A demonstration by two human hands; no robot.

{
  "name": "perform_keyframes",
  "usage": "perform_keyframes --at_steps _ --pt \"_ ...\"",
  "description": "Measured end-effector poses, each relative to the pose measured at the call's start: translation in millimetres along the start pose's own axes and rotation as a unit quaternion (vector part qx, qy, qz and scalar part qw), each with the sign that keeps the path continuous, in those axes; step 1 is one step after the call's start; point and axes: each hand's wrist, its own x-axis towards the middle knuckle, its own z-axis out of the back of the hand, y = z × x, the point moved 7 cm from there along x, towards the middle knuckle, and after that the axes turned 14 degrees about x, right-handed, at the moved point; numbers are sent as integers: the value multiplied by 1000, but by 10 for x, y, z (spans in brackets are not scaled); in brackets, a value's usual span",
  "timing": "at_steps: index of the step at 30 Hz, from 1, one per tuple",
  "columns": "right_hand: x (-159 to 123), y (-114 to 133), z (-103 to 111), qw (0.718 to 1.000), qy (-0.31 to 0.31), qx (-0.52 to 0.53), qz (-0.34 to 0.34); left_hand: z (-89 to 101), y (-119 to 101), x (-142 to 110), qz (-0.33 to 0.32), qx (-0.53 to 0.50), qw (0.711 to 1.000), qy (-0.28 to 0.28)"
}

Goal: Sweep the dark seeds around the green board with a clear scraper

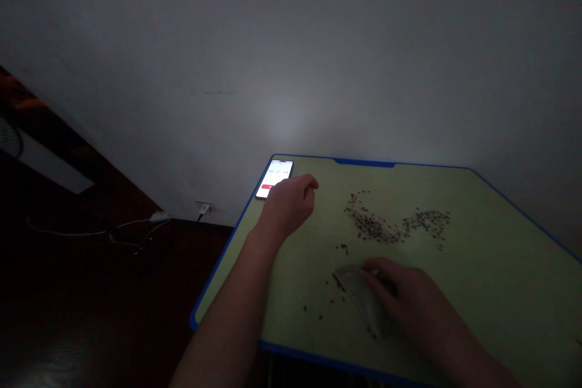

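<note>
My left hand (288,203) hovers over the left part of a green table (477,291), fingers curled loosely, close to a lit phone (274,178) at the far left corner. Whether it holds anything is too dim to tell. My right hand (404,294) rests near the front edge with its fingers on a pale, curved, translucent object (352,282), perhaps a plastic bag or dish. A scatter of small dark seeds (386,224) lies in a curved band across the middle of the table, beyond my right hand. A few stray seeds (318,309) lie near the pale object.
The table has a blue rim (218,264) and stands against a white wall. To the left is dark flooring with a white cable and plug (157,218) and a wall socket (204,208). The room is very dim.
</note>
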Motion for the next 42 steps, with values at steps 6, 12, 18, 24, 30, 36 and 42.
perform_keyframes --at_steps 6,12,18,24,30,36,42 --pt "19 93 -21 999 27 46 -1 -3 -20 6 -1 -1 1000 7" --pt "-332 -274 239 995 -39 75 -46 -1 -24 6 0 -1 1000 10" --pt "-531 -347 87 997 -37 45 -53 6 -20 4 2 -9 1000 11" --pt "-257 -28 -181 998 -51 22 -27 -17 -15 5 2 5 1000 16" --pt "-58 193 -207 999 -27 20 13 -16 -10 -4 2 9 1000 10" --pt "318 323 -79 993 69 -21 96 -28 -7 -5 -2 6 1000 8" --pt "652 529 -294 970 153 -92 166 -28 -6 -11 0 22 1000 14"
